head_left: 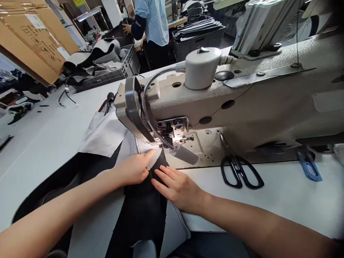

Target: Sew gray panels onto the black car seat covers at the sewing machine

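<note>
A piece of black and grey fabric [145, 208] lies under the needle area of a beige sewing machine [172, 104] and hangs over the table's near edge. My left hand [135, 166] is closed on the light grey fabric edge, its index finger pointing towards the presser foot [167, 139]. To its right, my right hand [177, 186] rests flat on the black part, fingers stretched out and slightly apart. A lamp [184, 153] on a bendable metal neck lights the stitching spot. White cloth [103, 132] lies left of the machine head.
Black-handled scissors [239, 170] lie right of my hands, their blades on the machine bed. A blue thread snipper [309, 165] is farther right. Behind stand a grey crate [126, 68] of fabric pieces and a cardboard box [37, 39]. A person in a light blue shirt [156, 23] stands beyond.
</note>
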A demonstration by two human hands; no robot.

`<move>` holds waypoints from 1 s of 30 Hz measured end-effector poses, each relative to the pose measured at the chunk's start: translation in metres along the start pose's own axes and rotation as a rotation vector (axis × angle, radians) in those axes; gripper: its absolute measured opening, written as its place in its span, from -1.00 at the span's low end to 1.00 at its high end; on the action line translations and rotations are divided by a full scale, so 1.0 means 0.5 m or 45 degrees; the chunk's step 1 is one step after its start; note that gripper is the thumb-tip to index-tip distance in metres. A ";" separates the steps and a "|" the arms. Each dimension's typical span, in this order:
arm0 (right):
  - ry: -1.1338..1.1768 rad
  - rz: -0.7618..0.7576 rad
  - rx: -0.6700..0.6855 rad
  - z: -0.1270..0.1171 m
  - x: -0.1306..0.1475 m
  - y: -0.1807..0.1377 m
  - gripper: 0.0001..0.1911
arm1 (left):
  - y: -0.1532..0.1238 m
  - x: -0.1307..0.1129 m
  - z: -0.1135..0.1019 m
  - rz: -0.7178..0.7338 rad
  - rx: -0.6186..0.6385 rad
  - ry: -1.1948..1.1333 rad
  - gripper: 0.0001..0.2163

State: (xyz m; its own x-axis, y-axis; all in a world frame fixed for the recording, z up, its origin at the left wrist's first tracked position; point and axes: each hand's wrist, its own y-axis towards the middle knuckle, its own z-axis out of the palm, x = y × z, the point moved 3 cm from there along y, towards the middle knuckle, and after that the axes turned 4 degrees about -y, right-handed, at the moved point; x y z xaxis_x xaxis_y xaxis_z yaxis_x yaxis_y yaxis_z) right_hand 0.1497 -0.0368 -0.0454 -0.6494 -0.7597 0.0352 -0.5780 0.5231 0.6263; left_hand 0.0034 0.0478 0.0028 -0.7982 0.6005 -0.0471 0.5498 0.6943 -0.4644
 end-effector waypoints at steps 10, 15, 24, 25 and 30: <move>0.002 -0.002 -0.012 0.001 -0.001 -0.002 -0.70 | 0.004 0.000 -0.025 0.105 0.038 -0.278 -0.59; 0.005 0.020 -0.015 0.004 -0.018 0.007 -0.70 | 0.031 -0.038 -0.030 0.124 0.083 -0.283 -0.78; 0.104 0.087 0.092 0.041 -0.053 0.028 -0.69 | 0.071 -0.042 -0.029 0.252 -0.055 0.073 -0.73; 0.121 0.103 0.108 0.039 -0.058 0.028 -0.68 | 0.072 -0.041 -0.026 0.242 -0.083 0.099 -0.73; 0.176 -0.055 0.155 -0.007 -0.058 0.001 -0.39 | 0.051 -0.047 0.006 0.094 -0.296 0.063 -0.78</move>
State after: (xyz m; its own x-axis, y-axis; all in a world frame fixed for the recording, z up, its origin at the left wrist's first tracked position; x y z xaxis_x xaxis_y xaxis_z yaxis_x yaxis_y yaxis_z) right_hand 0.1701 -0.0158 -0.0435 -0.5534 -0.8239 0.1218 -0.6650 0.5252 0.5311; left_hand 0.0355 0.0502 -0.0107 -0.7438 0.6679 -0.0277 0.6528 0.7169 -0.2449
